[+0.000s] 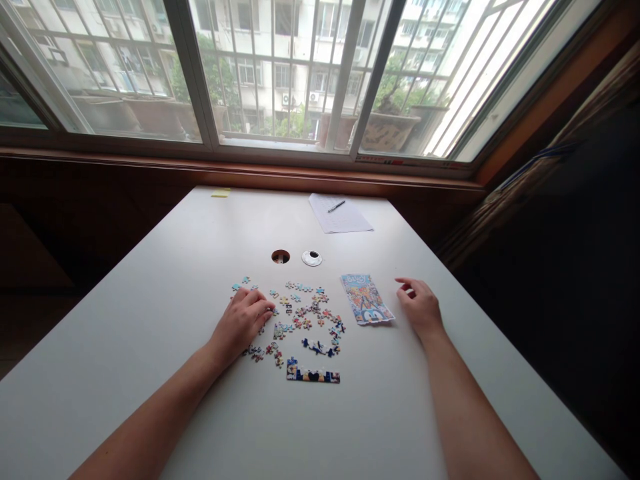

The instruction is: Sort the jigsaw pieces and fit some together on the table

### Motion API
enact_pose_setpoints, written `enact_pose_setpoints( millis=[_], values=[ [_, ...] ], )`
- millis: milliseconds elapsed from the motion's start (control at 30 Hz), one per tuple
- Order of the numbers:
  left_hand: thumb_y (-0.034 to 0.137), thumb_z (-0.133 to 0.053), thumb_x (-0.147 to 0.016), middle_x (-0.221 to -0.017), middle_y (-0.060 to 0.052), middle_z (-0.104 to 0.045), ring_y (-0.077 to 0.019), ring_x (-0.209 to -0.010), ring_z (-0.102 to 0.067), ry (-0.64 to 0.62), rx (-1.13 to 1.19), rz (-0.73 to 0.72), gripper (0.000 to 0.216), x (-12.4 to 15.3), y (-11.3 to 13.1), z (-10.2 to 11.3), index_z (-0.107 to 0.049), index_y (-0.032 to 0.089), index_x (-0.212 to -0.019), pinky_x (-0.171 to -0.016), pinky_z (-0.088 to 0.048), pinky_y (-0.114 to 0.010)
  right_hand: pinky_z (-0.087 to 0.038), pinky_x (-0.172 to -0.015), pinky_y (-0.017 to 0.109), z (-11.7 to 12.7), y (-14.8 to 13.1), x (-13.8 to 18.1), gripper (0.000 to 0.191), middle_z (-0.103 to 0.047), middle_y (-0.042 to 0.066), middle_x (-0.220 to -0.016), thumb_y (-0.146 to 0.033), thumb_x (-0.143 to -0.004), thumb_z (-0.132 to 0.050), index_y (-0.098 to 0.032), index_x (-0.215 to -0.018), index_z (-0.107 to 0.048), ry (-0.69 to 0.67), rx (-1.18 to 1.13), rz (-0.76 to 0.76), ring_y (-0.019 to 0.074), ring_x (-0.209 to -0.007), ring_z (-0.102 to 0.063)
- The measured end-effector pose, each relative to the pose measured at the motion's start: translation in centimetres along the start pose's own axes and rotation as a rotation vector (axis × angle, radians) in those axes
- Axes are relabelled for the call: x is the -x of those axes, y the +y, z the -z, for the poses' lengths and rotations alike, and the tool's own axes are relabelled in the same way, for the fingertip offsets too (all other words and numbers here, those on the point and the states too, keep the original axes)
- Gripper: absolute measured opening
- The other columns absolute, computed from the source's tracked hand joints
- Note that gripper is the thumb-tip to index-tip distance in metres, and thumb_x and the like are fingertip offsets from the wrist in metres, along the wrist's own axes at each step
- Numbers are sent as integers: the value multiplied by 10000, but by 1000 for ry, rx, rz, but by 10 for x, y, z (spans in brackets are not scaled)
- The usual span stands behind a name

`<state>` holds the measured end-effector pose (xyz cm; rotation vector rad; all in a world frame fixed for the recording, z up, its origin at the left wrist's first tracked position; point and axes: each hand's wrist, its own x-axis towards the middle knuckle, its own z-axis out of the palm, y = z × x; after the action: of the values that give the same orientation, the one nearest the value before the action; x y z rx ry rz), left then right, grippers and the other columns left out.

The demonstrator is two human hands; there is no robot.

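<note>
My left hand [245,313] rests among loose jigsaw pieces [303,323], its fingers bent and drawn together; whatever lies under the fingertips is hidden. A small piece shows right beside the index fingertip. Below the scattered pieces, a joined L-shaped strip of jigsaw [314,377] forms a bottom edge and a left corner. To the right of the pieces lies a colourful picture sheet [367,299] with the puzzle image. Just right of that sheet, my right hand [421,308] rests on the table with its index finger stretched out and the others loosely curled, holding nothing.
The white table [125,320] has a round cable hole [281,257], with its round cover [312,258] lying beside it. Farther back are paper sheets [340,217] with a pen [337,207] on top and yellow sticky notes [221,193]. A barred window stands behind.
</note>
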<state>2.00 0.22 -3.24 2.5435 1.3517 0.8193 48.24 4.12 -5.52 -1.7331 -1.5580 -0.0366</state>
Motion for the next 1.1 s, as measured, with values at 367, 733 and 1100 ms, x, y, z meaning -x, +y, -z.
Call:
enact_pose_setpoints(
  millis=[367, 733, 1100],
  values=[
    [210, -627, -949, -1055, -60, -661, -254, -1036, -507, 15, 33, 40, 186, 3, -5, 2, -729, 253, -1098, -946, -477, -414, -512, -780, 367, 0, 2, -1, 337, -671, 46, -912, -265, -789, -529, -195, -1048, -734, -8, -1, 0, 178, -668, -586],
    [176, -576, -958, -1026, -60, -674, -252, -1005, -511, 10, 41, 20, 219, 2, 0, 8, -744, 256, -1072, -924, -483, -422, -516, -785, 369, 0, 2, 0, 331, -670, 47, -899, -268, -791, -532, -196, -1043, -733, -5, -5, -2, 181, -663, -583],
    [225, -633, -951, -1005, -56, -677, -254, -1000, -504, 12, 37, 29, 129, -1, -1, 4, -742, 247, -1016, -915, -480, -416, -512, -780, 366, 0, 0, -1, 340, -673, 45, -914, -258, -782, -528, -198, -1044, -735, -7, -4, -4, 178, -662, -583]
  ],
)
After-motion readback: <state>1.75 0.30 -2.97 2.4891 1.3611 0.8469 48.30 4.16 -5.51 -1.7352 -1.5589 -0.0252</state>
